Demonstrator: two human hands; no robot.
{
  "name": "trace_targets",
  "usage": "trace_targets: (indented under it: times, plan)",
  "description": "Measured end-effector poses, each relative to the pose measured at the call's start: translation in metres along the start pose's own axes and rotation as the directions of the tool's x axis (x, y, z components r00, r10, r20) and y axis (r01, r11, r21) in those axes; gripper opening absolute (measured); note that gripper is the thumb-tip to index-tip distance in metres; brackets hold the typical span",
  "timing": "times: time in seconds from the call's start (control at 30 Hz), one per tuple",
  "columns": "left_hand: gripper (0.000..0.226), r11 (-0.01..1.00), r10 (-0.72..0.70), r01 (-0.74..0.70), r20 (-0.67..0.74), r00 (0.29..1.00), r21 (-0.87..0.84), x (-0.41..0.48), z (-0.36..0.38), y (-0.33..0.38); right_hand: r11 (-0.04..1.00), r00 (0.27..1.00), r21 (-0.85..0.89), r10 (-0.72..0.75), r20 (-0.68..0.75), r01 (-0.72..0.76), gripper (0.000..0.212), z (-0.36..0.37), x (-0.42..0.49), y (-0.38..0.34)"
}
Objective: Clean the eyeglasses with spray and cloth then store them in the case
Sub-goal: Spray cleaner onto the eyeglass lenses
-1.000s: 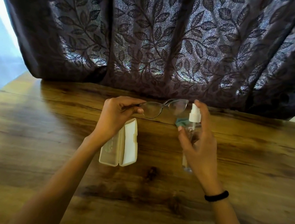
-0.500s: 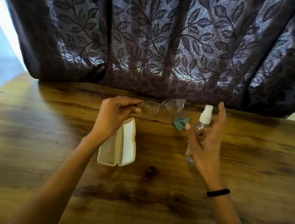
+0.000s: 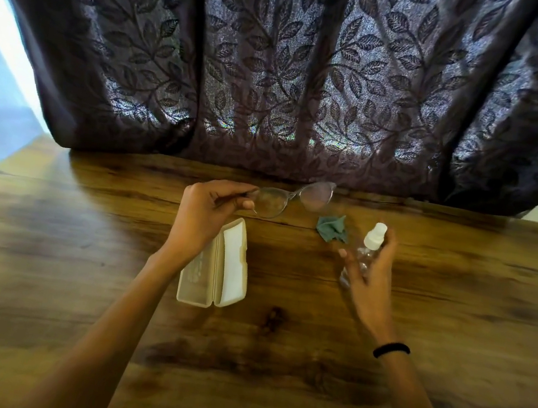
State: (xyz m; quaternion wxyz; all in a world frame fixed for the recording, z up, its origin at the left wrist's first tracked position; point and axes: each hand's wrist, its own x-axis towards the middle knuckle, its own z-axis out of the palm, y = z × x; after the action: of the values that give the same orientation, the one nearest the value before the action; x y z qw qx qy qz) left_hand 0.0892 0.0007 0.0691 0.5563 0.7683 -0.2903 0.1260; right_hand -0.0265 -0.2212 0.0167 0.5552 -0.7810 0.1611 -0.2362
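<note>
My left hand (image 3: 205,214) pinches the thin-framed eyeglasses (image 3: 292,198) by their left end and holds them above the table, lenses pointing right. A cream eyeglass case (image 3: 216,271) lies open on the wooden table (image 3: 45,259) just below that hand. A crumpled green cloth (image 3: 331,228) lies on the table to the right of the glasses. My right hand (image 3: 370,273) holds a small clear spray bottle (image 3: 371,244) with a white nozzle, tilted and low over the table, right of the cloth.
A dark leaf-patterned curtain (image 3: 297,69) hangs along the table's far edge. A bright gap of window shows at the far left. A black band sits on my right wrist (image 3: 391,349).
My right hand has carried the spray bottle away from the glasses, rightward and down toward the table. The green cloth, hidden behind the bottle before, now shows. My left hand has kept the glasses still.
</note>
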Motion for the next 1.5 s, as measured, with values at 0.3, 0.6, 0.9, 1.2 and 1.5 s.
trace_targets:
  times: [0.3, 0.6, 0.9, 1.2, 1.5]
  plan:
    - [0.035, 0.999, -0.016, 0.016, 0.013, 1.0, -0.041, -0.001, 0.002, -0.001, 0.999, 0.997, -0.028, -0.035, -0.069, 0.033, 0.078, -0.003, -0.001, 0.012]
    - [0.038, 0.962, -0.114, 0.122, 0.046, 0.992, -0.246, -0.001, -0.009, -0.002, 0.956, 0.903, -0.04, -0.287, -0.32, 0.29, 0.024, -0.027, 0.014, -0.037]
    - [0.024, 0.881, -0.152, 0.184, 0.107, 0.983, -0.436, 0.0, -0.012, 0.006, 0.802, 0.951, -0.511, -0.268, 0.155, 0.309, 0.031, -0.027, 0.063, -0.08]
    - [0.03, 0.913, -0.154, 0.183, 0.106, 0.982, -0.366, 0.001, -0.021, -0.002, 0.788, 0.923, -0.503, -0.382, 0.056, 0.356, 0.015, -0.013, 0.066, -0.095]
    - [0.024, 0.939, 0.221, -0.22, 0.025, 0.975, 0.264, 0.02, -0.015, 0.046, 0.525, 0.82, -0.687, -0.542, 0.183, 0.501, 0.015, 0.002, 0.054, -0.102]
